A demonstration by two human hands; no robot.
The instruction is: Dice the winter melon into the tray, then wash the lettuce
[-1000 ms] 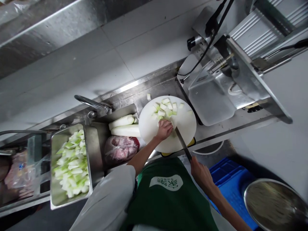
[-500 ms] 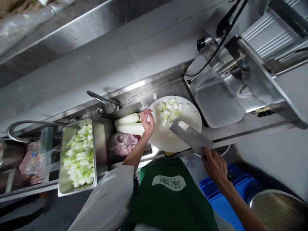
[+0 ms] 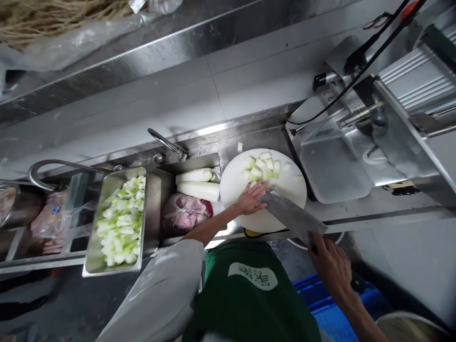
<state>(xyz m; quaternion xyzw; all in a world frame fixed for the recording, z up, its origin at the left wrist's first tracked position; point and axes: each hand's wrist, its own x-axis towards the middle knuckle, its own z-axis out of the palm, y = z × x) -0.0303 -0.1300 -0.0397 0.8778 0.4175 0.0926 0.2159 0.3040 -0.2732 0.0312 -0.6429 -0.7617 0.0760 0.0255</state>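
Note:
My right hand is wrapped round the handle of a cleaver. Its broad blade slants up and left over the round white cutting board. My left hand is on the board with its fingers stretched out, the fingertips close to the blade's far end and just below the cut pieces. Pale green-white gourd chunks are grouped on the back half of the board. One loose chunk lies on the steel counter behind it. Whether the fingers touch any pieces, I cannot tell.
Left of the board, a sink holds peeled gourds and a bag of raw meat. Farther left stands a steel tray full of cut gourd. A slicing machine is on the right. A faucet rises behind the sink.
My left hand has moved right, from the board's left edge onto the board by the blade, its fingers straightening. The chunk seen on the blade no longer shows there. The view has shifted.

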